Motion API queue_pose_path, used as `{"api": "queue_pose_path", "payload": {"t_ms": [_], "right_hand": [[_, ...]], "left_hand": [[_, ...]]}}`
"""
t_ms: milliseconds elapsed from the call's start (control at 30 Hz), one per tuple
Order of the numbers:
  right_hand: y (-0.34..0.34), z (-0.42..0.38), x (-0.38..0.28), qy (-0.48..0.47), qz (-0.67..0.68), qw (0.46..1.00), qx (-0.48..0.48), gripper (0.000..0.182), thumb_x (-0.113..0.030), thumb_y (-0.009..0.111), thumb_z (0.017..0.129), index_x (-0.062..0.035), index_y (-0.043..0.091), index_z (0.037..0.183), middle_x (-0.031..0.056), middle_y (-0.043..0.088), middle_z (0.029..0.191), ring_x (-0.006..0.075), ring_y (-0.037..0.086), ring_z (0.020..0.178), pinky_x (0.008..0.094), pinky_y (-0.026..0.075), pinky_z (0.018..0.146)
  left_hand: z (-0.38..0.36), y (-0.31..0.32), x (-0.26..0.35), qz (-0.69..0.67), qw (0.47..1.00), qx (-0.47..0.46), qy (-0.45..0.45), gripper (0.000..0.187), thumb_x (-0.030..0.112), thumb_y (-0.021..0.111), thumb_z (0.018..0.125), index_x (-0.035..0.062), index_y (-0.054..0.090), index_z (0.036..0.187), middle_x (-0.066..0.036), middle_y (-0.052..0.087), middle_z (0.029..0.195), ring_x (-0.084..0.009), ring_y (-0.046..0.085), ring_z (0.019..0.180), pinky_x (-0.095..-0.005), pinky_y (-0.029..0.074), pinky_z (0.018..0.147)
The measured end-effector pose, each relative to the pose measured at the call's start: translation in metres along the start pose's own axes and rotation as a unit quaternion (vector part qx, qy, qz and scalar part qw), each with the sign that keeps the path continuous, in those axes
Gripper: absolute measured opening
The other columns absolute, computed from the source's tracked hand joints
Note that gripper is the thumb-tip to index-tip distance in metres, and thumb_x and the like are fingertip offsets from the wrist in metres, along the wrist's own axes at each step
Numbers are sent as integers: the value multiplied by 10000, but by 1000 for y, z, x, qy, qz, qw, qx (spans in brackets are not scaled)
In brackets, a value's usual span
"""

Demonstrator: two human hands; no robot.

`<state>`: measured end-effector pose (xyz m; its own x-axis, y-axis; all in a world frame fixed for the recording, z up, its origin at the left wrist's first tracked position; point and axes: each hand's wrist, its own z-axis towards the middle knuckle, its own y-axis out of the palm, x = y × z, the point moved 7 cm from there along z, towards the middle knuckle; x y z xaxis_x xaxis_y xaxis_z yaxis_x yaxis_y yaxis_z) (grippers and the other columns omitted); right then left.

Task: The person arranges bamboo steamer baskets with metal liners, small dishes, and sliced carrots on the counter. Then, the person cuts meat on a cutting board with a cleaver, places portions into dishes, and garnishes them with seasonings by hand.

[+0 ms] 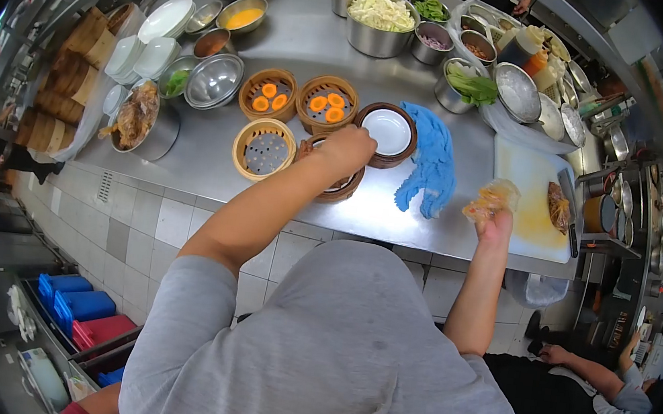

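Note:
My left hand (347,150) is closed over a bamboo steamer (338,193) that holds brown food; whatever its fingers pinch is hidden. Beside it a dark steamer (412,140) holds a white dish (386,132). Two steamers (269,95) (327,105) behind hold orange slices, and a pale steamer (263,149) on the left shows only its perforated base. My right hand (495,222) is wrapped in or round a crumpled clear plastic piece (494,198), near the cutting board's left edge. A blue cloth (431,161) lies between the hands.
At right, a cutting board (533,172) bears brown food and a knife (570,204). Metal bowls (214,81), white plates (167,18) and a meat-filled pot (153,136) stand left. A cabbage pot (376,40) is behind. Another person (569,410) is at lower right.

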<state>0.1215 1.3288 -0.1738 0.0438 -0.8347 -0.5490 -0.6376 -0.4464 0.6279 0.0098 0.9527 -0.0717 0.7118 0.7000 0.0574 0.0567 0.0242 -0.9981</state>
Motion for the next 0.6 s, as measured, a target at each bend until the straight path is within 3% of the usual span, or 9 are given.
{"api": "queue_pose_path", "payload": {"t_ms": [100,167,300,367,500,567,600], "right_hand": [[-11,-3,-2,9,14,1000,-13,380,-294,398,1135,-65,571,1384,174,626,1287,357,632,1081,548,575,837],[-4,-18,-4,-17,3,1000,-6,332,-305,449,1133,-82,613,1317,106,658,1185,268,633,1003,450,562,822],[-26,2,-8,-9,16,1000,-8,365,-284,412,1132,-69,576,1377,163,629,1251,348,629,1063,543,570,829],[-29,7,-9,-4,56,998,-6,363,-292,414,1132,-73,571,1375,160,626,1238,343,623,1058,542,564,836],[-18,11,-8,10,15,999,-36,360,-299,417,1132,-76,564,1374,156,623,1238,344,615,1060,547,556,845],[-10,12,-9,0,-27,998,-56,358,-304,423,1131,-77,558,1373,150,621,1234,348,610,1056,556,550,841],[-7,12,-8,3,-29,998,-59,358,-304,423,1131,-77,558,1373,150,621,1234,348,610,1056,556,550,841]], "left_hand": [[4,-22,-32,-87,995,-25,-44,214,56,727,817,1,759,1021,-180,763,984,-339,748,960,-448,607,860],[-11,-50,-59,-287,952,-6,-110,242,58,744,815,-26,759,1041,-160,785,923,-276,762,872,-396,609,817],[-35,-35,-108,-408,900,14,-151,258,59,747,816,-30,768,1058,-112,788,926,-200,740,850,-344,593,803],[-49,-14,-124,-564,800,-4,-206,219,44,722,834,-30,780,1031,-79,777,909,-160,719,839,-330,589,796],[-66,12,-135,-504,843,-47,-181,229,57,717,841,-26,781,1045,-97,785,938,-191,734,863,-339,589,825],[-65,-4,-127,-364,923,-27,-121,282,83,731,842,-11,770,1106,-133,792,991,-253,752,919,-360,585,874],[-64,-13,-123,-364,923,-25,-125,282,83,731,842,-11,770,1106,-133,792,991,-253,752,919,-360,585,874]]}}
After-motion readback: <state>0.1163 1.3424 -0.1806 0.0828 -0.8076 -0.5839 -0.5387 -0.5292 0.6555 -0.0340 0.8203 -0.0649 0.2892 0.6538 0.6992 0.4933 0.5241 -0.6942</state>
